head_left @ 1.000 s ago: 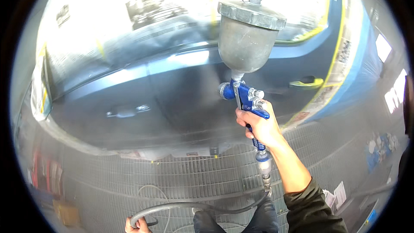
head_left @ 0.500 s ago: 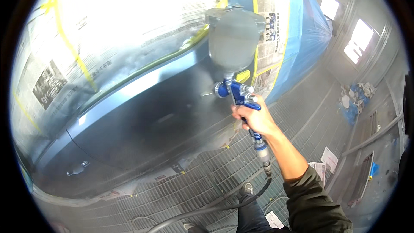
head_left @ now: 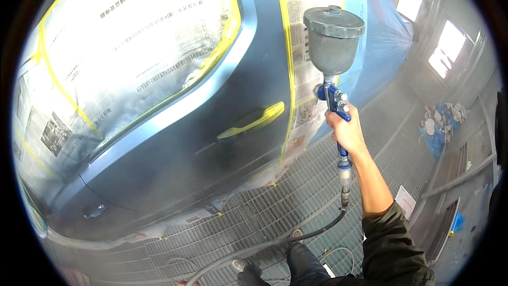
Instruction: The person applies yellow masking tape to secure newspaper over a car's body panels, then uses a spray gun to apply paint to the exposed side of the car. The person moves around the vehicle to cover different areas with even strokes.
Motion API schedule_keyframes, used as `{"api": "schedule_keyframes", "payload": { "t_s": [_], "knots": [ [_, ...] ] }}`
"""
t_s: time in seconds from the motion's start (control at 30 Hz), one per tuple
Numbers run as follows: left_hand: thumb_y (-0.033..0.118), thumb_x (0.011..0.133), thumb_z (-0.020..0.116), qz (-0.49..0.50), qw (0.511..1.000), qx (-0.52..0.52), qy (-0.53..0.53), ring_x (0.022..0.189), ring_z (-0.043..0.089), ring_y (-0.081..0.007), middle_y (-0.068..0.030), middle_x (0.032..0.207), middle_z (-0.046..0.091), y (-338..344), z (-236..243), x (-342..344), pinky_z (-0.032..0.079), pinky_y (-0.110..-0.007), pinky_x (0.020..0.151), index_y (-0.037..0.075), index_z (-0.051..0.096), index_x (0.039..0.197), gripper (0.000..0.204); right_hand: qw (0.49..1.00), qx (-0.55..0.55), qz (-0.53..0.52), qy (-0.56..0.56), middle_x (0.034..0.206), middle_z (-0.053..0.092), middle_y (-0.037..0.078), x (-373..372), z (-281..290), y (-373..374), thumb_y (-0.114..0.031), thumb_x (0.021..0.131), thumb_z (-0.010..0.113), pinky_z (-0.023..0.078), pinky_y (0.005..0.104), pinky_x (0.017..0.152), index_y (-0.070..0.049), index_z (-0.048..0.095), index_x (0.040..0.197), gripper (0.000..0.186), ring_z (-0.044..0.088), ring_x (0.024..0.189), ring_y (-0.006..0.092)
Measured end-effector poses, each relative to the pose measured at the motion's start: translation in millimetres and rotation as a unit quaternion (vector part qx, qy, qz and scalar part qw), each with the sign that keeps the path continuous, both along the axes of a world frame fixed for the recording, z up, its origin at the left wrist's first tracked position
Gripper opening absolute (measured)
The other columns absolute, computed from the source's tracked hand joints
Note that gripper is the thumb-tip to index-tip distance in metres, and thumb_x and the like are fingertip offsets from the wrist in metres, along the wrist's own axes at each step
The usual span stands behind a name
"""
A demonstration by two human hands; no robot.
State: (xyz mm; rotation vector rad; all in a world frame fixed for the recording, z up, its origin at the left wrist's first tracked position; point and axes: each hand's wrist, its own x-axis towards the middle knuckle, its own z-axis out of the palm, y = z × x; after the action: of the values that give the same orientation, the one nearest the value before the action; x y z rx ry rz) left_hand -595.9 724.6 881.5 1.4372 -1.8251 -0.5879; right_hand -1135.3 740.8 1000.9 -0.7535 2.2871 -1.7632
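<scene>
My right hand (head_left: 346,128) is closed around the grip of a blue and silver paint spray gun (head_left: 334,98). A lidded grey paint cup (head_left: 333,42) stands upright on top of it. The gun is in front of newspaper masking, just right of a blue-grey car door (head_left: 174,153), and does not touch it. Yellow tape covers the door handle (head_left: 254,122). From the gun's base a dark air hose (head_left: 275,242) curves down and left. At the lower edge, a sliver of my left hand (head_left: 189,283) shows around the hose; the rest is cut off.
Taped newspaper (head_left: 159,26) covers the window. Blue plastic sheeting (head_left: 378,37) drapes the car's right end. Underfoot is a metal grating floor (head_left: 254,217), with hose loops by my shoes. Crumpled paper and plastic (head_left: 442,122) lie by the right wall.
My right hand has carried the spray gun rightward, from in front of the door past its taped edge. The taped handle now shows fully. A bit of my left hand has appeared at the lower edge.
</scene>
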Motion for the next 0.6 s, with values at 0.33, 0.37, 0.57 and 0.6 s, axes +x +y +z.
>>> {"api": "schedule_keyframes", "payload": {
  "t_s": [0.33,0.37,0.57,0.6],
  "knots": [
    [0.012,0.086,0.066,0.088,0.992,0.060,0.068,0.044,0.050,-0.0145,-0.0072,0.058,0.050,-6.0,0.2,49.7,0.046,-0.030,0.036,-0.005,0.057,0.071,0.024,0.990,-0.018,0.082,-0.114,0.059,0.050,0.003,62.6,27.7,-34.0,-0.005,0.074,0.053,0.036,0.0249,0.038,-0.002,0.054,0.075,0.003,0.045,0.046,0.0103],
    [0.013,0.086,0.067,0.096,0.989,0.064,0.090,0.045,0.051,-0.0145,-0.0065,0.057,0.048,-8.7,1.3,59.1,0.047,-0.030,0.036,-0.004,0.055,0.070,0.026,0.988,-0.017,0.088,-0.125,0.059,0.050,0.003,75.2,28.4,-41.4,-0.005,0.074,0.053,0.036,0.0250,0.038,-0.002,0.054,0.074,0.003,0.046,0.045,0.0105],
    [0.010,0.085,0.065,0.182,0.973,0.059,0.129,0.052,0.037,-0.0073,0.0012,0.058,0.041,-19.7,25.2,105.0,0.033,-0.026,0.044,0.001,0.051,0.067,0.024,0.975,0.000,0.170,-0.143,0.060,0.047,-0.001,163.0,33.8,-89.4,-0.007,0.078,0.055,0.034,0.0253,0.040,-0.005,0.053,0.081,0.004,0.042,0.047,0.0080],
    [0.004,0.082,0.064,0.200,0.961,0.055,0.182,0.054,0.035,-0.0052,0.0040,0.059,0.040,-26.1,16.6,119.7,0.029,-0.023,0.048,0.003,0.052,0.066,0.019,0.971,-0.003,0.188,-0.147,0.060,0.046,-0.002,179.4,32.3,-99.2,-0.008,0.079,0.055,0.034,0.0259,0.041,-0.005,0.053,0.084,0.006,0.042,0.047,0.0076]
  ]
}}
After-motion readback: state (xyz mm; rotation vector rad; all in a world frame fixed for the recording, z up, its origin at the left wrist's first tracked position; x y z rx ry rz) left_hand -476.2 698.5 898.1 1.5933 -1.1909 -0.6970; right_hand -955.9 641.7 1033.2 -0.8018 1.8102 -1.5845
